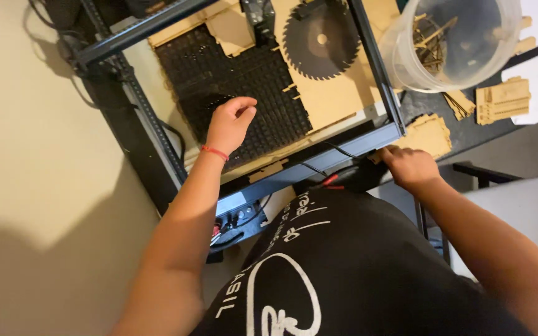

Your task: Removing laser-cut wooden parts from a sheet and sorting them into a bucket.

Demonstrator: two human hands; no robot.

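Warm, dim indoor light. Left of the left hand (228,124), the wall (26,124) carries broad soft shadows. Focus is fairly sharp, with slight wide-angle stretch at the edges.

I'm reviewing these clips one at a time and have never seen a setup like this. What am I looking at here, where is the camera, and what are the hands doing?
There is one picture, taken from a camera on the person's head, looking down over a black shirt at their two bare hands. Before them is a black metal frame around a dark grid bed. On the bed lie a thin wooden sheet and a dark toothed disc. The left hand, with a red band at the wrist, rests curled on the grid bed; whether it holds anything cannot be told. The right hand touches the frame's near corner, beside a cut wooden piece. A clear plastic bucket of wooden scraps stands at upper right.
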